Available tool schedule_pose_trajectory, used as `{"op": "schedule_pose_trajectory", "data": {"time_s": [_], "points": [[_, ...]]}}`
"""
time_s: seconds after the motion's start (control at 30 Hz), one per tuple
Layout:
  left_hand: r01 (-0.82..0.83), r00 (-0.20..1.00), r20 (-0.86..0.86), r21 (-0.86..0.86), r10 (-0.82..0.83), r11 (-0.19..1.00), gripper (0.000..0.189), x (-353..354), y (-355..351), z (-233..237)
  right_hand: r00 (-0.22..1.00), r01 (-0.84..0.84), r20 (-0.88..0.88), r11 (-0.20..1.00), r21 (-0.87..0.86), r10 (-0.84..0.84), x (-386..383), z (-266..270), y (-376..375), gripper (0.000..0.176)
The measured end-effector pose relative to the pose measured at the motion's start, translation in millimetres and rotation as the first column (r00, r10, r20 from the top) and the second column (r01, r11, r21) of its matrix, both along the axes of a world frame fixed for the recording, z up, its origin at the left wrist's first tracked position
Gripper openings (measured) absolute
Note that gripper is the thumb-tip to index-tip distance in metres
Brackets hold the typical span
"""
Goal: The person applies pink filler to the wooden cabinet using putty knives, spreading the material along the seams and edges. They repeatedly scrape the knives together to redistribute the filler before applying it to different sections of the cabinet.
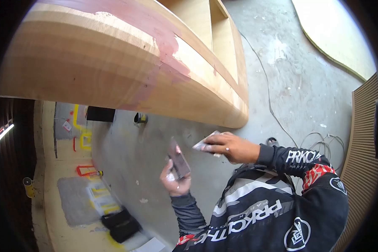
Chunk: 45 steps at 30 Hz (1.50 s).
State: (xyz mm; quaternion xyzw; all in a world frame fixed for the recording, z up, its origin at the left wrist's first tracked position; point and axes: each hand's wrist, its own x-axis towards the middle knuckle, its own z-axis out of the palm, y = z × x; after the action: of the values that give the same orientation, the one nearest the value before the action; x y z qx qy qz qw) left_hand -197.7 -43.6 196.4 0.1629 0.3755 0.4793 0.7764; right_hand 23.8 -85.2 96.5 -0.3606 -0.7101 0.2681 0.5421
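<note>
My left hand [175, 179] is closed around a flat dark plate [179, 161], which has a small pinkish patch near its upper end. To its right, my right hand [235, 148] grips a flat scraper [206, 141] whose blade points left toward the plate. The two tools are close but apart. Whitish smears mark the fingers of both hands. Above them lies a large curved wooden piece [113, 71] with pink filler [170, 50] spread over part of its surface; neither hand touches it.
A dark can [140, 118] and a black box [101, 114] are on the grey floor beyond the wood. A cable [264, 75] runs along the floor at right. A ribbed panel [359, 126] stands at the right edge, and a black bag [121, 224] lies lower left.
</note>
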Motion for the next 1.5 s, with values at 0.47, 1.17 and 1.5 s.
{"op": "schedule_pose_trajectory", "data": {"time_s": [0.47,1.17,1.5], "points": [[0.041,0.998,0.034,0.067,-0.044,0.997,0.049,-31,-5,-46,0.383,0.536,-0.749,0.791,-0.296,-0.541,-68,75,147,0.066],[-0.014,1.000,-0.005,0.014,0.014,1.000,0.040,-47,-14,-68,0.355,0.368,-0.745,0.817,-0.444,-0.565,-72,96,117,0.055],[0.018,0.977,0.215,-0.007,-0.017,1.000,0.028,-38,-18,-49,0.870,0.071,-0.493,0.980,0.186,0.031,-44,98,41,0.059]]}}
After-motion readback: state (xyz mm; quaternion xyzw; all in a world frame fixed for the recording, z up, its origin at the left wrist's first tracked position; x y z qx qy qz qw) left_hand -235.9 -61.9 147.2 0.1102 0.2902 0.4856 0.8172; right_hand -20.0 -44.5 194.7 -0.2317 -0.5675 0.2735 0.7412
